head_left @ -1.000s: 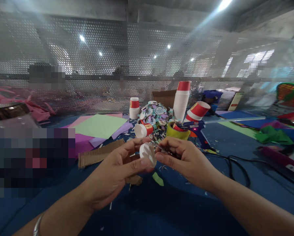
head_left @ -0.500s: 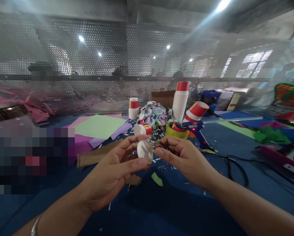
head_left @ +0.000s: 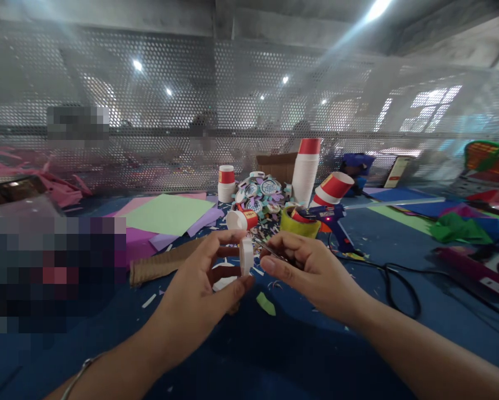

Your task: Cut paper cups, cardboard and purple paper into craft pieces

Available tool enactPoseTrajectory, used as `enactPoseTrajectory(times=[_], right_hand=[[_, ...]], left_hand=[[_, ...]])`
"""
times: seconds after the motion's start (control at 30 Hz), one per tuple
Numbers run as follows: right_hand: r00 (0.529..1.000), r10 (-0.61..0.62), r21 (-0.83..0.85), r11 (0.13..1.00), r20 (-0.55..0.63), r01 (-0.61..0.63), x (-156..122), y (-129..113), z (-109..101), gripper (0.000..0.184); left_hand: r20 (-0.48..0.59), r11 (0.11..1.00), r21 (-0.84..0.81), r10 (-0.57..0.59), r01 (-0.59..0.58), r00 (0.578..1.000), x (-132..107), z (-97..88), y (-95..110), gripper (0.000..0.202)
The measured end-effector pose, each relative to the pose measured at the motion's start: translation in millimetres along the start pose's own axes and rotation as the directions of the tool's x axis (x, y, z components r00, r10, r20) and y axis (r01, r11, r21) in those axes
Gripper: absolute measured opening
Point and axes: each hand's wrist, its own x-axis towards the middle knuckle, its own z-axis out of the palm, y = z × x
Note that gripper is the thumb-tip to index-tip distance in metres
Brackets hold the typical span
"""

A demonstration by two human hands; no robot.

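Between the thumb and fingertips of my left hand (head_left: 208, 278) is a white cut-off paper cup bottom (head_left: 246, 256), its rim turned nearly edge-on to me. My right hand (head_left: 302, 261) is closed around a pair of scissors (head_left: 270, 248); the slim metal blades point left at the cup bottom, and the handles are mostly hidden in my fingers. Just beyond my hands a red-and-white paper cup (head_left: 241, 219) lies on its side. Paper scraps are strewn underneath, with a light green scrap (head_left: 266, 304) nearer to me.
Behind stands a heap of decorated paper discs (head_left: 263, 191) between cup stacks (head_left: 305, 172). A blue glue gun (head_left: 330, 219) rests by a yellow tape roll (head_left: 297, 222), its black cord running right. Coloured paper sheets (head_left: 170, 214) and corrugated cardboard (head_left: 161, 264) lie left.
My left hand has turned the cup bottom from showing its round face to nearly edge-on. My right hand with the scissors has barely moved.
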Motion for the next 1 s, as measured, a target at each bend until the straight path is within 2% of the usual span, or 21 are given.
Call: enactPoseTrajectory(times=[0.17, 0.27, 0.37, 0.47, 0.57, 0.67, 0.83, 1.0], right_hand=[[0.999, -0.04, 0.075, 0.996, 0.021, 0.038, -0.6, -1.6, 4.1, 0.022], [0.999, -0.045, 0.05, 0.998, 0.017, 0.044, -2.0, -1.4, 3.4, 0.024], [0.999, -0.028, 0.019, 0.999, -0.032, 0.029, -2.3, -0.1, 1.0, 0.024], [0.996, 0.001, 0.023, 1.0, -0.086, 0.001, -0.8, 2.3, -1.3, 0.027], [0.994, 0.006, 0.03, 1.0, -0.112, -0.002, 0.7, 3.7, -3.0, 0.029], [0.995, -0.027, 0.039, 0.999, -0.093, 0.031, 0.5, 2.8, -3.4, 0.03], [0.999, -0.029, 0.048, 0.998, -0.028, 0.03, -1.2, 1.0, -1.9, 0.034], [0.999, 0.01, -0.007, 1.0, 0.038, -0.009, -0.9, 0.0, -1.1, 0.033]], left_hand=[[-0.021, 0.982, 0.183, 0.051, -0.046, 0.998, -4.2, 6.4, 1.0, 0.04], [-0.026, 0.976, 0.215, 0.017, -0.011, 1.0, -5.6, 6.4, 1.1, 0.041], [-0.01, 0.99, 0.127, -0.067, 0.068, 0.998, -4.8, 4.0, 2.2, 0.049], [0.057, 0.986, -0.058, -0.156, 0.159, 0.986, -2.4, 3.3, 4.1, 0.049], [0.094, 0.95, -0.243, -0.177, 0.195, 0.98, -0.8, 4.9, 5.1, 0.037], [0.103, 0.941, -0.273, -0.18, 0.202, 0.978, -0.7, 5.3, 3.8, 0.036], [0.004, 0.991, -0.135, -0.014, 0.015, 1.0, 0.8, 1.9, -1.6, 0.044], [-0.132, 0.991, -0.025, 0.125, -0.129, 0.983, 4.3, -0.8, -1.5, 0.046]])
